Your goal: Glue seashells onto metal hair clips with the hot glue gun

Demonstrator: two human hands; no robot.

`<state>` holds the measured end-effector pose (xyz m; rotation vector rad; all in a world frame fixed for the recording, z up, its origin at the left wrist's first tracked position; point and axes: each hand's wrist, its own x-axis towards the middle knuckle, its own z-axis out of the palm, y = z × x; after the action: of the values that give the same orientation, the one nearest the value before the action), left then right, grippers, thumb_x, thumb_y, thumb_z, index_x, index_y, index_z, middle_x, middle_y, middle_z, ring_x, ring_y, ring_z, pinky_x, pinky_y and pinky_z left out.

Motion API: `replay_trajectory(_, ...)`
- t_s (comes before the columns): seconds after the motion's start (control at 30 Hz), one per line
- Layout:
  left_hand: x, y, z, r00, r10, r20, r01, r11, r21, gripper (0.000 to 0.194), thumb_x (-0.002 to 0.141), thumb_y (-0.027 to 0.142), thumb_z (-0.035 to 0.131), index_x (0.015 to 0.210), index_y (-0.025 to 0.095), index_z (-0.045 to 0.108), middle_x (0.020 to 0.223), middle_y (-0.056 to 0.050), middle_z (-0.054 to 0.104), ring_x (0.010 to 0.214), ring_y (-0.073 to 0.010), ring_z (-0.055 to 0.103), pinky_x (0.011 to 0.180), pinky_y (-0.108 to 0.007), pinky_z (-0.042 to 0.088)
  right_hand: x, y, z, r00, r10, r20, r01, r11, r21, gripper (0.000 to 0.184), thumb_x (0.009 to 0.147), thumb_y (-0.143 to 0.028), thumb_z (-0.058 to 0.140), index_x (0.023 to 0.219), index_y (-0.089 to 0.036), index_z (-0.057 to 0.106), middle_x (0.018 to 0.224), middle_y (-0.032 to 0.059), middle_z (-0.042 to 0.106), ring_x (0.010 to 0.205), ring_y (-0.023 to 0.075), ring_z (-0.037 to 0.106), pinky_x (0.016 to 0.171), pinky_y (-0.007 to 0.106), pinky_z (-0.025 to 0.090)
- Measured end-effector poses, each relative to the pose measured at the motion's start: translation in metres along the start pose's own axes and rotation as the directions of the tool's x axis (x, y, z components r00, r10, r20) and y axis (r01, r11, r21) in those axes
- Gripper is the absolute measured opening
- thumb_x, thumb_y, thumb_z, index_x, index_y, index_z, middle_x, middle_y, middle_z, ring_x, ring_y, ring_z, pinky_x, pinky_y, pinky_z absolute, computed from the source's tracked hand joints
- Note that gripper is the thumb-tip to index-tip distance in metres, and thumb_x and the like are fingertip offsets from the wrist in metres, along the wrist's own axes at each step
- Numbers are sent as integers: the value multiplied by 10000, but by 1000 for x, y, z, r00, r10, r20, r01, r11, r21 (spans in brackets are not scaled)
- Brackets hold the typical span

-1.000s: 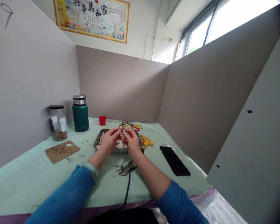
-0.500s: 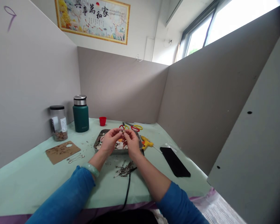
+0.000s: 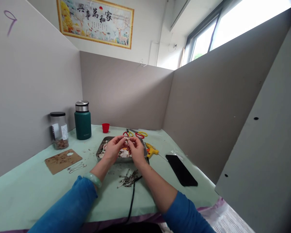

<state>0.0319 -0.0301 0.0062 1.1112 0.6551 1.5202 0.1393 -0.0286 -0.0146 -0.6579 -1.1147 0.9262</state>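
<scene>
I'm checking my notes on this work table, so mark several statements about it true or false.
1. The left hand and right hand meet at a small pale piece. True.
2. The red cup lies on its side. False: it stands upright.
3. The black-lidded jar is left of the green flask. True.
4. The yellow glue gun lies left of the metal tray. False: it lies on the right.
5. The pale green bangle is on the right wrist. False: it is on the left.

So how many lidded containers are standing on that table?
2: the black-lidded jar on the left of the table, and the green vacuum flask just right of it.
</scene>
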Motion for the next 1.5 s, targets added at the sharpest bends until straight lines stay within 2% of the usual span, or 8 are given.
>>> replay_trajectory(0.23, 0, 0, -1, 1000, 7, 23, -6, 1000, -1, 377, 573, 325, 823, 833, 122, 641, 642, -12, 631, 554, -104, 576, 550, -213, 462, 2, 2, -3, 999, -45, -5, 44, 992, -114, 171, 757, -308, 612, 898, -212, 597, 781, -17, 614, 530, 89, 512, 433, 197, 400)
replay_trajectory(0.57, 2, -2, -3, 1000, 12, 15, -12, 999, 33, 317, 578, 289, 795, 777, 129, 606, 674, -1, 620, 543, -104, 571, 529, -222, 449, 3, 4, -1, 1000, 9, 29, -8, 999, -52, 229, 768, -351, 595, 929, -191, 567, 721, -36, 579, 470, 72, 460, 389, 187, 355)
replay_trajectory(0.77, 2, -3, -3, 999, 28, 33, -29, 999, 36, 310, 574, 279, 791, 761, 141, 585, 642, 8, 613, 548, -116, 578, 554, -242, 465, 3, 8, -3, 998, -62, 21, 64, 989, -135, 204, 785, -347, 585, 919, -193, 580, 745, -23, 595, 524, 85, 491, 464, 202, 415)
replay_trajectory(0.9, -1, -2, -2, 998, 43, 41, -46, 996, 72, 319, 571, 300, 794, 757, 139, 591, 618, 10, 605, 543, -117, 567, 563, -248, 465, 2, 9, -3, 998, -65, 7, 65, 985, -160, 227, 786, -363, 581, 939, -194, 581, 759, -17, 602, 560, 102, 515, 499, 216, 441)
replay_trajectory(1.1, 0, -1, -2, 999, -3, 38, -2, 991, 135, 343, 583, 320, 762, 836, 119, 646, 654, -19, 638, 579, -124, 570, 575, -240, 455, 3, 7, -5, 997, -73, -18, 69, 983, -172, 220, 796, -359, 565, 937, -192, 581, 757, -20, 600, 545, 97, 502, 519, 224, 447)
replay_trajectory(1.33, -3, 2, 2, 998, 60, -13, -54, 962, 268, 284, 612, 352, 715, 789, 148, 628, 607, 4, 598, 534, -115, 531, 465, -200, 373, 3, 10, -5, 996, -84, -3, 81, 973, -215, 201, 798, -361, 561, 904, -193, 591, 734, -22, 595, 519, 98, 493, 507, 225, 434)
replay_trajectory(1.5, -5, 5, 3, 999, 31, -9, -27, 956, 291, 304, 602, 365, 717, 794, 138, 655, 616, -12, 610, 550, -124, 535, 464, -208, 371, 3, 10, -5, 995, -98, -17, 91, 965, -245, 204, 804, -366, 550, 899, -193, 601, 714, -22, 595, 522, 101, 501, 512, 222, 432)
